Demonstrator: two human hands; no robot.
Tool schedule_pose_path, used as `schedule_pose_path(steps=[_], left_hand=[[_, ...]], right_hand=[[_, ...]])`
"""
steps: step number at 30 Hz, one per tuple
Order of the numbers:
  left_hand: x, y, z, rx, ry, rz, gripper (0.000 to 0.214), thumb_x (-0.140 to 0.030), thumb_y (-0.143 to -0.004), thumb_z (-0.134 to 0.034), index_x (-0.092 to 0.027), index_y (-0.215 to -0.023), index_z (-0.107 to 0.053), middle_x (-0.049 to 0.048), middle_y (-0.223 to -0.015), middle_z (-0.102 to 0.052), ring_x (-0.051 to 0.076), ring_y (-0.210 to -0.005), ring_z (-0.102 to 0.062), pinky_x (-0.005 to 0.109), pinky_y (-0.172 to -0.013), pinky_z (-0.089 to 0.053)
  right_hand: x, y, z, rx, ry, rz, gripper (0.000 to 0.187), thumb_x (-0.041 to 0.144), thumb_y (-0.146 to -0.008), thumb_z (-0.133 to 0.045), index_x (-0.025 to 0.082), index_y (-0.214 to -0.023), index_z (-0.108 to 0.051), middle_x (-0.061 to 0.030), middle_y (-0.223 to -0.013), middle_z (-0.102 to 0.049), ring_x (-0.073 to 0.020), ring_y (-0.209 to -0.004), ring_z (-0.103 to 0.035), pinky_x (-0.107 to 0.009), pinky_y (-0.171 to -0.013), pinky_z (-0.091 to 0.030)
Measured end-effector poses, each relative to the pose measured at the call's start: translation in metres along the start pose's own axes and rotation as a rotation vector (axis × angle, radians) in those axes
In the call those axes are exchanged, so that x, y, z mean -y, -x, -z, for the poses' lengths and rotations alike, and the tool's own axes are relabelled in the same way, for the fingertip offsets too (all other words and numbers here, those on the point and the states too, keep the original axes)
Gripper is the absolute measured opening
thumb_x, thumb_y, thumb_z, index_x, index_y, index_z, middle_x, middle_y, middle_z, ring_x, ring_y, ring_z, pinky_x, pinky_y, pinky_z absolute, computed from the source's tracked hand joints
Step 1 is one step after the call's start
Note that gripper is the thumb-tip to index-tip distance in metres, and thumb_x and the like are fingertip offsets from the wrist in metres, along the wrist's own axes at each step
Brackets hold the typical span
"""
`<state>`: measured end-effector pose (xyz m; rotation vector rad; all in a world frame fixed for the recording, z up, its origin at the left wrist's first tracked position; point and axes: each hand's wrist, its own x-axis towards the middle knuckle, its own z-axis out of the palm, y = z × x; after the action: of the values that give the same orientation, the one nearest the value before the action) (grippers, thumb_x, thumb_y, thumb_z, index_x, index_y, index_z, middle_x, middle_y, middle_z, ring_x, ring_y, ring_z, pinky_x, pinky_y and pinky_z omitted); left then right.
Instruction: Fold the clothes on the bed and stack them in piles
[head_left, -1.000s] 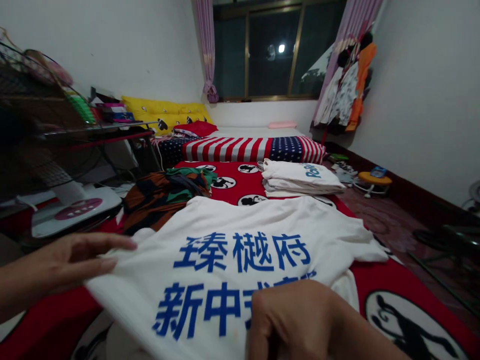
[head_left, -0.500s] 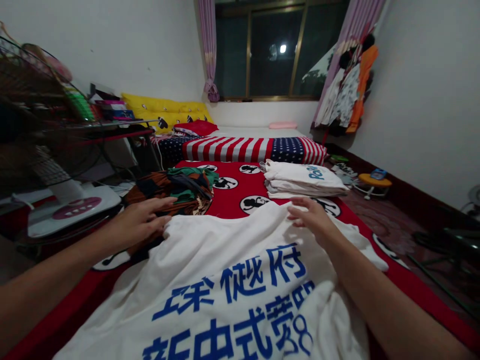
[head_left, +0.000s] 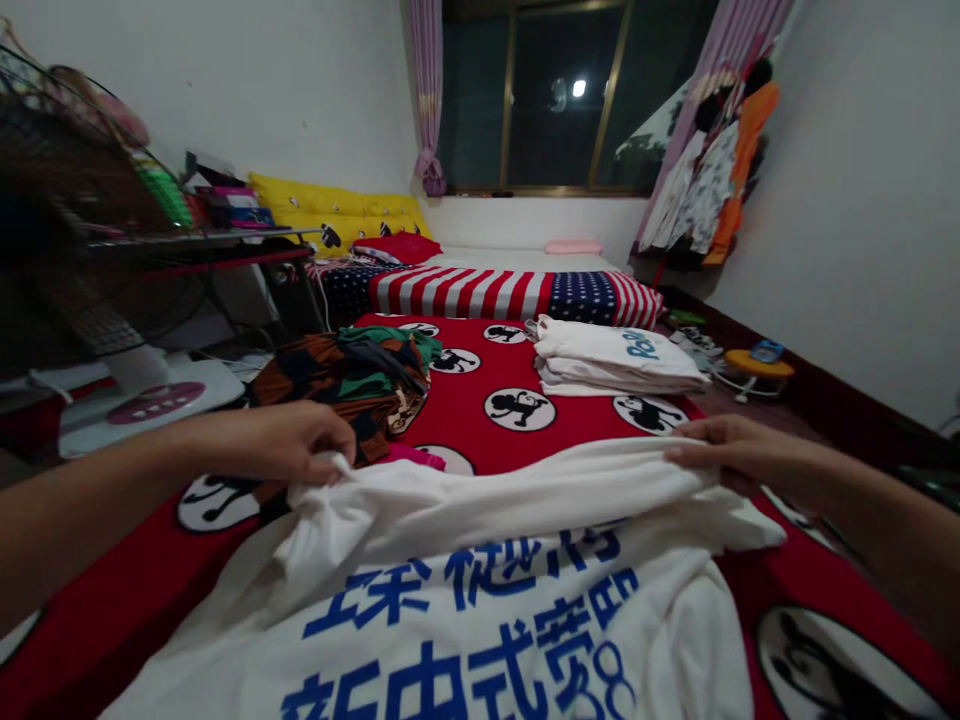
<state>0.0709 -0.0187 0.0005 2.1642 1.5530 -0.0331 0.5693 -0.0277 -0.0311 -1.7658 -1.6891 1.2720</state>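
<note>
from where i stand, the white shirt point(head_left: 480, 505) lies spread across the red patterned cloth point(head_left: 457, 420), between the person's two hands and running down toward the person's body. the left hand point(head_left: 319, 445) has its fingers bunched around the shirt's far edge on the left, pinching up a little peak of fabric. the right hand point(head_left: 716, 450) grips the same far edge over on the right, thumb and fingers closed on it. between them the edge makes a loose band, folded toward the person and covering part of the upper row of blue lettering point(head_left: 480, 580); the lower row lies nearer the person, below both hands. just beyond the left hand sits a rumpled heap of brown and green clothes point(head_left: 352, 385). beyond the shirt, toward the right, a stack of folded white clothes point(head_left: 615, 360) rests on the red cloth, apart from both hands.
</note>
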Motion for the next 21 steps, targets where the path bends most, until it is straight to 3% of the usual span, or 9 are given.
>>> schedule_pose_path(steps=[2,5,7,10,12,14,17,19,21], left_hand=[[-0.007,-0.019,0.021,-0.023,0.127,-0.019,0.027,-0.041,-0.072,-0.06,-0.017,-0.083,-0.068,0.0015,-0.063,-0.063,0.017,-0.051,-0.057,0.024,-0.047,-0.045],[-0.026,-0.06,0.051,-0.542,0.239,0.02,0.033,-0.035,-0.076,-0.06,-0.009,-0.096,-0.065,0.0061,-0.074,-0.067,0.017,-0.059,-0.062,0.027,-0.056,-0.05],[-0.039,-0.083,0.062,-0.765,0.26,-0.03,0.047,-0.035,-0.083,-0.053,-0.002,-0.115,-0.057,0.0147,-0.105,-0.066,0.022,-0.081,-0.066,0.032,-0.072,-0.05],[-0.047,-0.097,0.054,-0.88,0.212,-0.125,0.066,-0.038,-0.085,-0.051,-0.001,-0.138,-0.038,0.0217,-0.139,-0.042,0.031,-0.112,-0.056,0.035,-0.087,-0.044],[-0.045,-0.087,0.035,-0.852,0.19,-0.166,0.067,-0.038,-0.084,-0.054,-0.004,-0.139,-0.038,0.0204,-0.144,-0.035,0.031,-0.119,-0.051,0.031,-0.09,-0.044],[-0.038,-0.065,0.01,-0.74,0.162,-0.206,0.056,-0.037,-0.086,-0.052,-0.006,-0.133,-0.048,0.0154,-0.139,-0.044,0.025,-0.115,-0.054,0.026,-0.086,-0.047],[-0.027,-0.023,-0.029,-0.491,0.094,-0.181,0.036,-0.04,-0.086,-0.051,-0.013,-0.101,-0.068,0.0064,-0.097,-0.068,0.02,-0.086,-0.062,0.025,-0.072,-0.048],[-0.022,0.002,-0.05,-0.263,0.067,-0.126,0.035,-0.045,-0.085,-0.051,-0.017,-0.083,-0.072,0.0024,-0.071,-0.068,0.017,-0.066,-0.06,0.024,-0.06,-0.044],[-0.02,0.021,-0.067,-0.107,0.036,-0.105,0.033,-0.045,-0.084,-0.052,-0.019,-0.078,-0.073,0.0014,-0.064,-0.066,0.016,-0.059,-0.058,0.023,-0.055,-0.039]], right_hand=[[0.014,-0.006,0.017,-0.206,-0.105,0.035,0.035,0.046,-0.067,-0.077,0.016,-0.07,-0.059,0.0056,-0.047,-0.041,-0.0041,-0.038,-0.031,-0.016,-0.034,-0.02],[0.039,-0.031,0.031,-0.524,-0.322,0.203,0.019,0.027,-0.07,-0.074,0.016,-0.08,-0.062,0.0013,-0.059,-0.055,-0.007,-0.045,-0.048,-0.016,-0.04,-0.038],[0.051,-0.048,0.029,-0.624,-0.459,0.351,0.034,0.019,-0.069,-0.072,0.018,-0.102,-0.061,-0.0062,-0.092,-0.066,-0.0127,-0.068,-0.063,-0.022,-0.059,-0.053],[0.049,-0.053,0.011,-0.719,-0.473,0.46,0.058,0.019,-0.067,-0.074,0.022,-0.121,-0.052,-0.0114,-0.133,-0.052,-0.0198,-0.1,-0.063,-0.03,-0.078,-0.055],[0.035,-0.038,-0.007,-0.704,-0.342,0.47,0.055,0.027,-0.068,-0.074,0.023,-0.119,-0.055,-0.0109,-0.136,-0.05,-0.0235,-0.106,-0.061,-0.034,-0.082,-0.054],[0.015,-0.012,-0.026,-0.644,-0.17,0.46,0.047,0.036,-0.07,-0.072,0.021,-0.112,-0.059,-0.0112,-0.124,-0.06,-0.0267,-0.102,-0.063,-0.039,-0.082,-0.054],[-0.018,0.033,-0.049,-0.556,0.092,0.379,0.04,0.047,-0.072,-0.067,0.021,-0.102,-0.064,-0.0101,-0.103,-0.068,-0.0268,-0.086,-0.066,-0.04,-0.077,-0.054],[-0.035,0.057,-0.058,-0.46,0.215,0.36,0.032,0.048,-0.073,-0.066,0.022,-0.091,-0.068,-0.0082,-0.093,-0.069,-0.0258,-0.08,-0.066,-0.037,-0.072,-0.054],[-0.048,0.075,-0.063,-0.341,0.309,0.362,0.022,0.044,-0.072,-0.068,0.024,-0.078,-0.07,-0.0058,-0.08,-0.07,-0.0232,-0.071,-0.065,-0.032,-0.063,-0.054]])
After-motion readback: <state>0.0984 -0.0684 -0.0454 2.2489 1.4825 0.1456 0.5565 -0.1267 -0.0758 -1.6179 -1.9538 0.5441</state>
